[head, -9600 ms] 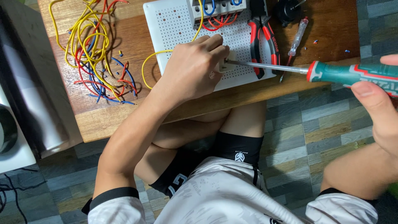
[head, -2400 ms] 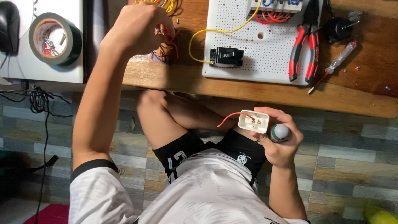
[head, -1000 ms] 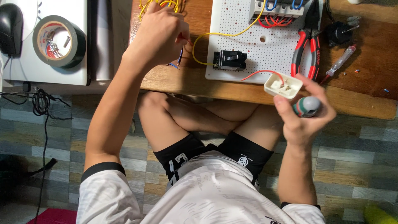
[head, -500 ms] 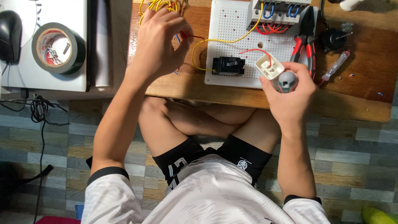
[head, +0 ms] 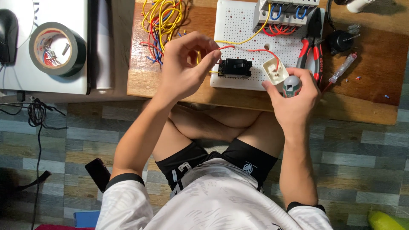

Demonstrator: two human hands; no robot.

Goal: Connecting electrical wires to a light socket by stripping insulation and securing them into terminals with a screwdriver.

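My left hand (head: 183, 68) pinches the end of a red wire (head: 249, 50) between thumb and forefinger, above the near edge of the wooden board (head: 366, 102). That wire arcs right into a small white socket (head: 275, 70). My right hand (head: 294, 100) grips a screwdriver (head: 291, 85) seen end-on by its grey and green handle, and its fingers also steady the white socket. A black switch module (head: 235, 67) sits on the white perforated panel (head: 238, 25) between both hands.
A bundle of yellow, red and blue wires (head: 162, 21) lies at the board's left. Red-handled pliers (head: 311, 53), a small tester screwdriver (head: 341, 68) and breakers (head: 289, 8) sit on the right. A tape roll (head: 57, 49) rests on a white table to the left.
My right hand rose from my lap to the white panel with the socket and screwdriver. My left hand left the wire bundle and took hold of the red wire's end.
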